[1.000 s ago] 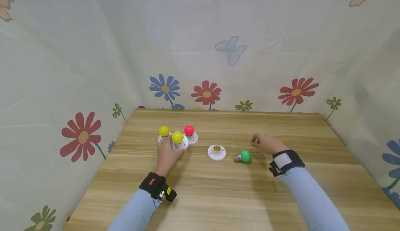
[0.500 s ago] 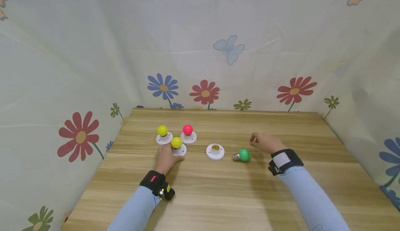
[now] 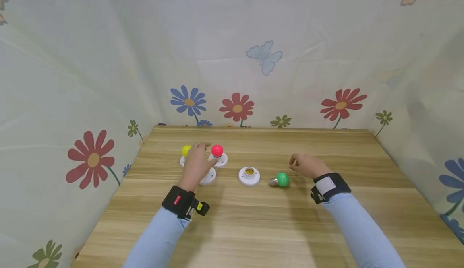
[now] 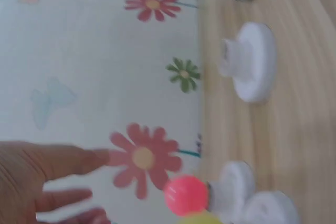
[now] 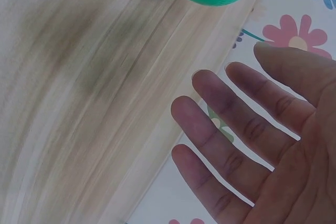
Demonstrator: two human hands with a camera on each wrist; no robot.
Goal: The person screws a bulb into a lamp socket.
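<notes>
My left hand [image 3: 197, 164] is raised above the group of bulbs at the left, fingers apart and holding nothing. Beneath it, mostly hidden in the head view, is a yellow bulb [image 4: 201, 219] in a white lamp holder [image 3: 208, 177]. A second yellow bulb [image 3: 186, 150] shows behind the hand, and a red bulb [image 3: 217, 151] stands upright in its holder beside the fingers. Over the table at the right hovers my right hand [image 3: 308, 165], its fingers loosely bent around nothing. A green bulb [image 3: 282, 179] lies on its side near that hand, metal base pointing left.
A white lamp holder [image 3: 249, 176] without a bulb, its brass socket facing up, sits mid-table left of the green bulb. The wooden table [image 3: 246, 236] meets a flower-printed curtain [image 3: 301, 58] at the back and sides.
My left hand set the front yellow bulb and its holder down on the table, let go, and rose above it. The right hand and the green bulb have stayed in place.
</notes>
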